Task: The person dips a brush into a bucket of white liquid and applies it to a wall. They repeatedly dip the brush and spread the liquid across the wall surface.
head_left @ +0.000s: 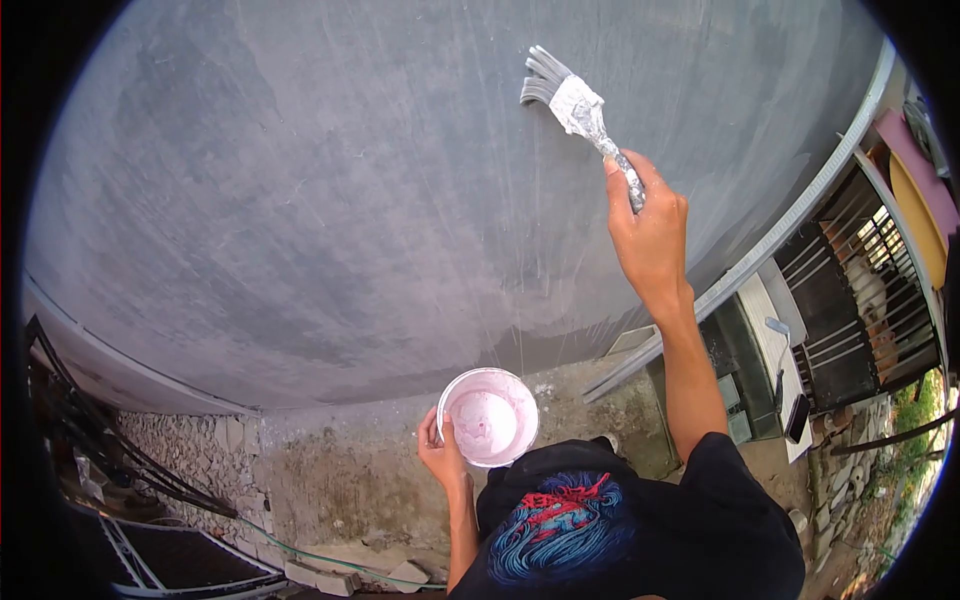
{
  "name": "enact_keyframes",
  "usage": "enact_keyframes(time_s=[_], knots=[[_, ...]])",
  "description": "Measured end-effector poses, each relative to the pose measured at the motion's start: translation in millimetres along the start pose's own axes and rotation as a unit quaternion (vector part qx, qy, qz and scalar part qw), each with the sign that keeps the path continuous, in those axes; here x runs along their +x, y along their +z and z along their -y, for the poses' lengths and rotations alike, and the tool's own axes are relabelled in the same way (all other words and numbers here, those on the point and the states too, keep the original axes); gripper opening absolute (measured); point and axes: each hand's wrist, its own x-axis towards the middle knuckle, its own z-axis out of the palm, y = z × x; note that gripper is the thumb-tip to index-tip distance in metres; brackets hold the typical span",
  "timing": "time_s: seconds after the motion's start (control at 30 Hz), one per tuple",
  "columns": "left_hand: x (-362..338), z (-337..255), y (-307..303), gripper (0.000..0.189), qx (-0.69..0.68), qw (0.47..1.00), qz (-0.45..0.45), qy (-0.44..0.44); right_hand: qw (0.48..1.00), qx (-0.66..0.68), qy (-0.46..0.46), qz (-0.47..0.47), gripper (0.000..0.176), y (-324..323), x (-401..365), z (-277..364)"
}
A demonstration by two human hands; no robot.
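My right hand is raised high and grips the handle of a wide paint-caked brush. Its bristles press against the grey cement wall near the top centre. My left hand holds a small white bucket by its rim at chest height; the bucket's inside is smeared pinkish-white. Wet, darker patches spread over the wall around and below the brush.
A grey pipe runs down the wall's right edge. Beyond it stands a metal-barred gate. Far below lie rubble stones, a green hose and dark metal bars at the left.
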Motion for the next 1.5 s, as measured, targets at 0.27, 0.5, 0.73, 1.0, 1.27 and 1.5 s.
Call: enact_keyframes(time_s=[0.27,0.5,0.73,1.0,1.27,1.5], knots=[[-7,-6,-7,0.035,0.009,1.000,-0.028,0.007,0.980,0.144,0.127,0.059,0.031,14,-8,18],[-10,-10,-25,0.035,-0.019,0.997,-0.065,0.025,0.968,0.080,0.191,0.144,0.042,141,-181,-126],[-8,-27,-44,0.032,-0.051,0.994,-0.091,0.036,0.798,0.174,0.495,0.297,0.038,112,-250,-144],[11,-68,-50,0.030,0.003,0.987,-0.098,0.123,0.831,0.204,0.167,0.490,0.031,-4,-194,-27],[-2,-92,-55,0.028,0.061,0.968,-0.116,0.215,0.824,0.026,-0.110,0.556,0.033,3,-215,27],[-25,-93,-67,0.029,0.155,0.948,-0.120,0.252,0.815,-0.022,-0.210,0.539,0.041,21,-230,52]])
